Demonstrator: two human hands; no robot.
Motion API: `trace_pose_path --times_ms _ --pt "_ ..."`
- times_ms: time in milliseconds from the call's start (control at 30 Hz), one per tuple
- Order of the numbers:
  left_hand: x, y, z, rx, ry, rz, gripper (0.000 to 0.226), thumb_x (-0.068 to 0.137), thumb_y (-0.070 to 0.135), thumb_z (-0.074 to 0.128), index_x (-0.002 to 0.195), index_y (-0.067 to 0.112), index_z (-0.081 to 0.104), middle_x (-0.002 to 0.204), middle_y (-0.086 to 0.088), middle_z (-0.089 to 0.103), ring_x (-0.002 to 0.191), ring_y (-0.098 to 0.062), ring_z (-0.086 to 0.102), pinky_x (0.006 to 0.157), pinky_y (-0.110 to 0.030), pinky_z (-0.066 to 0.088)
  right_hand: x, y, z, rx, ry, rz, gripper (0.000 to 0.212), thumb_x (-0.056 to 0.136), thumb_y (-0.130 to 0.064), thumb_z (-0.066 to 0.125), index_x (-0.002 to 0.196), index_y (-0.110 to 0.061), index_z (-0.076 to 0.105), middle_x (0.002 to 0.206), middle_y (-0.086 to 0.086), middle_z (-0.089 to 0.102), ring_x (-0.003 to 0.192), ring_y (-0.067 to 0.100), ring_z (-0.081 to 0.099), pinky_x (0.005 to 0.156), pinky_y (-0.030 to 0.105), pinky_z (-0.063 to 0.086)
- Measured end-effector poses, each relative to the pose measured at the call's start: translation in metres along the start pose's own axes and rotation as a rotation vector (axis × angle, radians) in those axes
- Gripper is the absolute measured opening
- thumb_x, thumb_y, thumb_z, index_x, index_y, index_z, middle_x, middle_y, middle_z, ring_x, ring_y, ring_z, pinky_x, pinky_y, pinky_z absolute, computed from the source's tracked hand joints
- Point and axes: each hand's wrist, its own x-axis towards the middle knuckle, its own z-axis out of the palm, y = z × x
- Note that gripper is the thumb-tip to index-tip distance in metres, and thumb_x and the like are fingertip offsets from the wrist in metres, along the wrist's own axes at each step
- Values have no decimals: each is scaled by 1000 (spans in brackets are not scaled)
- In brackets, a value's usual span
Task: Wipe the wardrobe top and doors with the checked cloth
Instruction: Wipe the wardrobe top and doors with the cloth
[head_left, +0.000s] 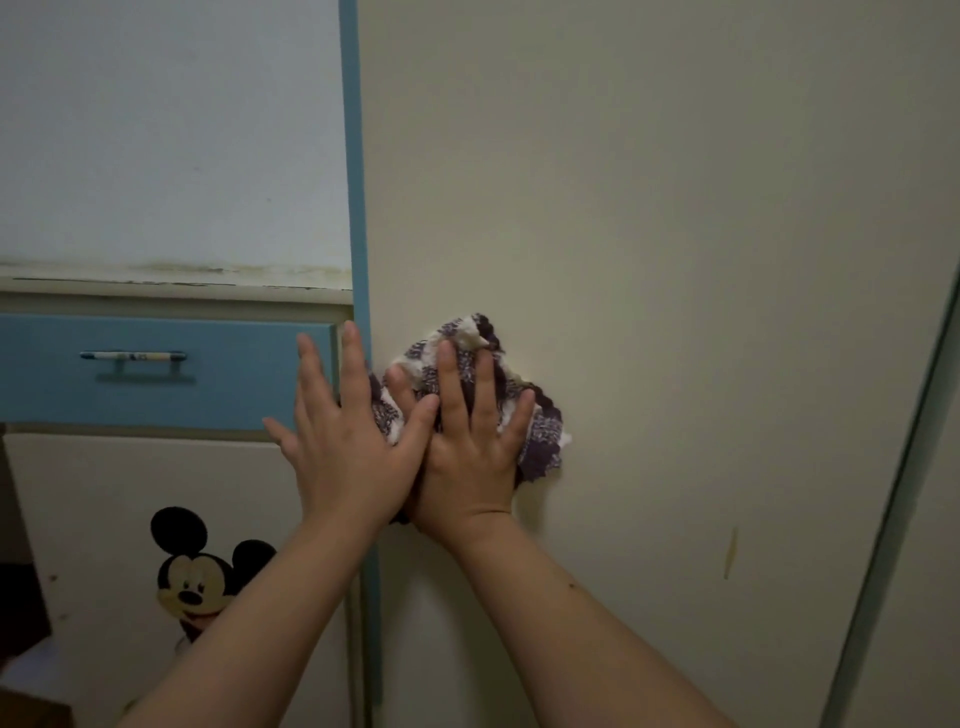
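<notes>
A cream wardrobe door (649, 208) fills the right of the view, with a blue edge strip (356, 156) down its left side. The purple-and-white checked cloth (540, 431) lies bunched flat against the door at mid height. My right hand (470, 441) presses on the cloth with straight, spread fingers. My left hand (343, 426) is flat too, fingers straight, laid over the door's blue edge and the cloth's left part, its thumb crossing onto my right hand.
Left of the door stands a lower unit with a blue drawer (156, 369) and bar handle (135, 358), a stained cream top (171, 283), and a cartoon mouse sticker (202, 577) below. A second door edge (904, 493) slants at the right. A yellowish streak (731, 553) marks the door.
</notes>
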Motion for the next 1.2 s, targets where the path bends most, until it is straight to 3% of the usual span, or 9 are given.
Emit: trace_pose_path --times_ms 67,200,367,500,633,733,867,1000,1200 --pt "-1 -8 -1 87 49 59 84 75 64 33 148 29 10 156 -16 3 141 -36 11 104 -67 5 -2 -3 0 13 -10 -37 62 90 -63 21 144 -34 29 157 2 -13 145 29 -2 110 60 -2" --pt "-8 -11 1 241 83 237 65 78 38 40 141 22 34 151 -20 22 138 -39 20 98 -72 8 -14 -4 1 -10 -18 -101 68 89 -55 34 148 -24 20 157 1 5 145 26 -6 111 58 -1" --pt "-27 -9 10 98 -62 101 75 75 28 40 146 28 19 155 -14 12 139 -36 19 108 -61 13 -36 4 -4 11 -66 -243 72 84 -56 37 145 -20 22 150 1 24 145 26 -7 110 56 -1" --pt "-43 -19 18 -1 -53 -7 81 72 34 42 147 27 14 155 -11 12 141 -30 15 111 -54 13 -50 19 -4 57 -75 -365 57 89 -50 35 141 -28 38 151 0 28 144 27 10 110 56 3" --pt "-54 -15 36 -243 -27 -107 82 78 23 56 148 23 12 153 -8 21 140 -24 20 112 -48 22 -62 40 -7 29 -77 -458 67 78 -54 50 139 -29 43 152 -1 27 143 29 12 110 57 1" --pt "-54 -10 43 -260 39 -127 86 78 11 61 148 18 11 151 -11 22 138 -27 22 112 -45 22 -68 56 -12 11 -70 -468 73 67 -60 63 131 -26 54 150 -1 27 141 30 15 109 58 2" --pt "-61 3 48 -170 23 -140 95 78 23 64 148 17 0 155 -14 8 142 -28 10 115 -46 10 -78 83 -17 5 -65 -449 68 69 -62 58 124 -22 58 148 0 29 144 29 11 110 59 2" --pt "-79 19 63 -38 -3 -72 96 73 49 50 148 24 -5 155 -14 -13 142 -30 -9 111 -55 2 -89 112 -26 -20 -46 -424 62 75 -62 49 124 -25 61 148 0 31 144 28 12 110 58 3" --pt "-83 26 76 -64 -31 -86 96 74 61 41 147 25 -10 153 -13 -23 140 -31 -22 110 -55 -5 -116 185 -44 -112 -19 -345 71 81 -69 42 142 -33 37 157 0 17 143 29 16 110 58 6"
